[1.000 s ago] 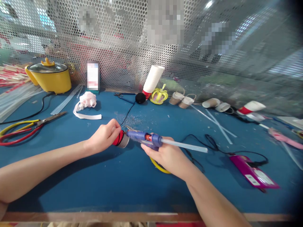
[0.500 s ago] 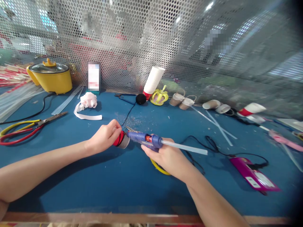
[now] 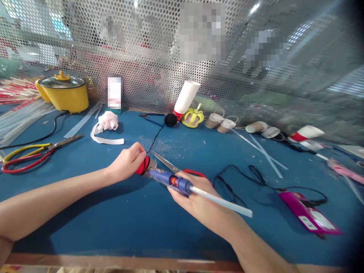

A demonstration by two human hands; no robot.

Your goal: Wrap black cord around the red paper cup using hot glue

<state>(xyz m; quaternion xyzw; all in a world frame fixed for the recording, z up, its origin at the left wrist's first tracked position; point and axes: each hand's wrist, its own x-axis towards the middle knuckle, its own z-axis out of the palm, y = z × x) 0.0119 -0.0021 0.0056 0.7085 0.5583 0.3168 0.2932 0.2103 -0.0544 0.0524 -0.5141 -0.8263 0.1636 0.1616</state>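
Observation:
My left hand (image 3: pixel 127 163) is closed round a small paper cup (image 3: pixel 144 167) with a red band, held on its side just above the blue table (image 3: pixel 113 212). My right hand (image 3: pixel 196 197) grips a blue glue gun (image 3: pixel 169 179) with a clear glue stick (image 3: pixel 220 201) sticking out of its back. The gun's nozzle touches the cup's rim. A pair of red-handled scissors (image 3: pixel 170 166) lies on the table just behind the gun.
A yellow pot (image 3: pixel 64 93), large scissors (image 3: pixel 31 153), white ribbon (image 3: pixel 105 125), a stack of white cups (image 3: pixel 186 96), a yellow crown (image 3: pixel 192 116), several small cups (image 3: pixel 218 122), loose glue sticks (image 3: pixel 263 153), a black cable (image 3: pixel 236 178) and a magenta device (image 3: pixel 308 216) lie about. A perforated metal screen (image 3: pixel 159 57) backs the table.
My right hand has swung the glue gun toward me and lower, so its rear points down right. The scissors behind it now show. My left hand keeps the cup where it was.

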